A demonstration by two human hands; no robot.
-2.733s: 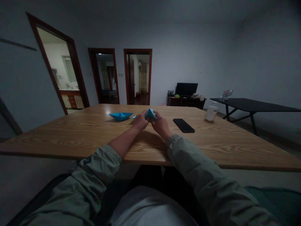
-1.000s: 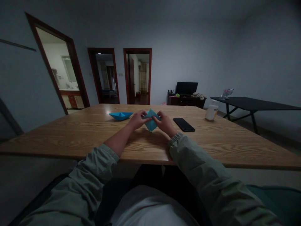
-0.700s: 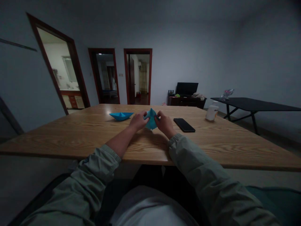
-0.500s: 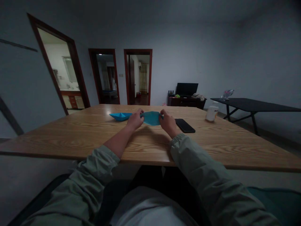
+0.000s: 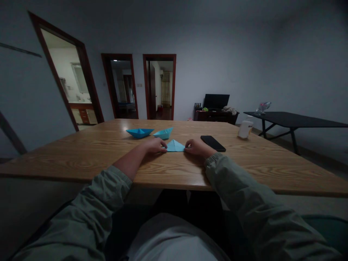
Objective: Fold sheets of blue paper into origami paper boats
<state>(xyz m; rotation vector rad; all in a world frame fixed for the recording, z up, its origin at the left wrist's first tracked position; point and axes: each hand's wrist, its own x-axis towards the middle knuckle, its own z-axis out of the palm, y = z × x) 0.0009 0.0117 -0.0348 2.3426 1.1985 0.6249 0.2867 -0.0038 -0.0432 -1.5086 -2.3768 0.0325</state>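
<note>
A light blue folded paper (image 5: 175,146) with a triangular peak and a straight lower edge sits low at the table, pinched at both ends. My left hand (image 5: 154,145) is closed on its left corner, my right hand (image 5: 198,148) on its right corner. Some of the corners are hidden by the fingers. Just behind the left hand stands a light blue paper boat (image 5: 163,134). A darker blue paper boat (image 5: 139,133) stands to the left of it.
A black phone (image 5: 213,143) lies right of my right hand on the wooden table (image 5: 108,163). Farther right stands a white bottle (image 5: 245,128). Beyond are a black side table (image 5: 296,120) and a screen (image 5: 216,101) on a cabinet.
Both hands have come down and nearer to me with the paper, which now shows a triangular face instead of a wide opened shape. The light blue boat behind has come into view.
</note>
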